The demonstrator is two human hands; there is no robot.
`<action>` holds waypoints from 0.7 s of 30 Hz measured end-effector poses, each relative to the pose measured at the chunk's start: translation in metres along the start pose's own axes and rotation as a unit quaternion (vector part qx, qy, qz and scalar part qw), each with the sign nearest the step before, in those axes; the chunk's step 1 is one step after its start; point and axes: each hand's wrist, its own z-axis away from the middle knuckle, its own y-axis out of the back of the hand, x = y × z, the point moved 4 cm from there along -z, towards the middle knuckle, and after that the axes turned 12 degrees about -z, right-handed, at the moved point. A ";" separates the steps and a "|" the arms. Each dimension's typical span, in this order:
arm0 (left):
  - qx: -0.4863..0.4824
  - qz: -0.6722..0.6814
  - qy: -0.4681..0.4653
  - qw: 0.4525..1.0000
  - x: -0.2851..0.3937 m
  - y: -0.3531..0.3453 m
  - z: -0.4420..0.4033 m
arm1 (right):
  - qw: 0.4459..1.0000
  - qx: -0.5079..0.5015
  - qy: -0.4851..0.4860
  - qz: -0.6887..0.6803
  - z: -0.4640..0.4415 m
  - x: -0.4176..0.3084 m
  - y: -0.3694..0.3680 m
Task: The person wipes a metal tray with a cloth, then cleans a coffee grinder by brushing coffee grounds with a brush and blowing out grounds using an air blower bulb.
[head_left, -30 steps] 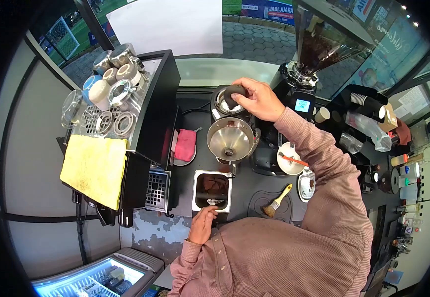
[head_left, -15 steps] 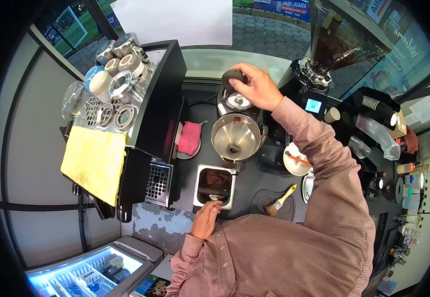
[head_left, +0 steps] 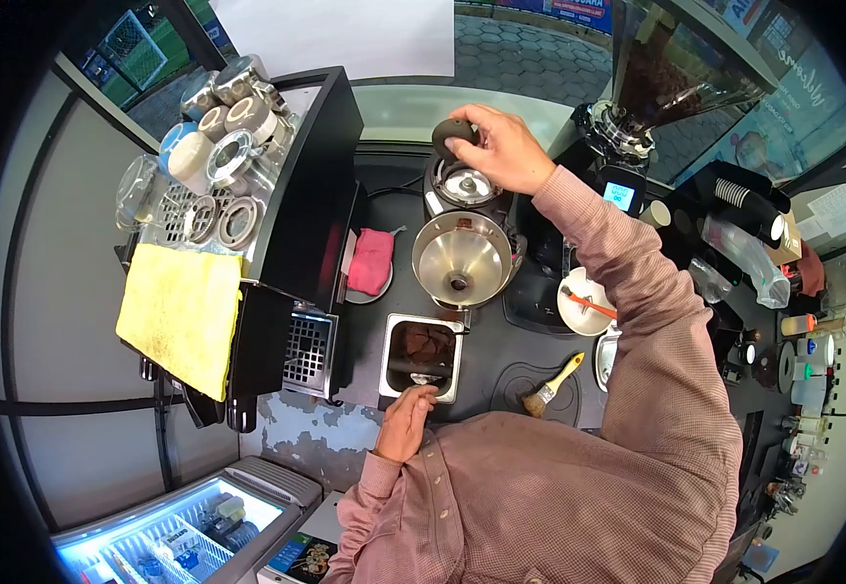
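Note:
My right hand [head_left: 505,151] is closed around a dark round knob-like piece [head_left: 453,139], above the metal top [head_left: 468,184] of a small black machine. Whether the piece is attached to the machine is hard to make out. Just in front of that machine sits a wide steel funnel bowl [head_left: 459,255] with a hole in its bottom. My left hand [head_left: 405,423] rests at the near rim of a rectangular steel container [head_left: 457,362], its fingers stretched out. Brown grounds [head_left: 423,343] lie inside the container, with a small shiny piece near my fingertips.
On the left stands a black espresso machine [head_left: 291,209] with cups on top and a yellow cloth [head_left: 181,316]. A pink cloth [head_left: 371,261] lies beside it. At right are a brush [head_left: 554,384], a white bowl [head_left: 573,313] with an orange-handled tool, and a grinder hopper [head_left: 661,78].
The view has shifted slightly. My right hand has tilted the dark round piece a little and moved it slightly left. My left hand stays at the container's rim.

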 end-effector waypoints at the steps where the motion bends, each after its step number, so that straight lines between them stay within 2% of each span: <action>1: -0.001 0.000 0.000 1.000 0.000 0.000 -0.001 | 1.000 0.001 -0.001 0.000 -0.001 0.005 0.002; 8: 0.008 0.006 -0.004 1.000 -0.002 -0.003 0.003 | 1.000 0.006 0.006 0.012 0.005 0.012 0.006; 13: 0.008 -0.001 -0.004 1.000 -0.002 -0.003 0.002 | 0.997 -0.009 0.075 0.013 0.015 0.008 0.004; 19: 0.008 -0.004 0.002 1.000 -0.001 -0.004 0.002 | 0.993 -0.025 0.077 0.085 0.020 0.008 0.014; 21: 0.008 0.000 -0.006 1.000 0.001 -0.005 0.002 | 0.994 -0.030 0.082 0.071 0.019 0.009 0.014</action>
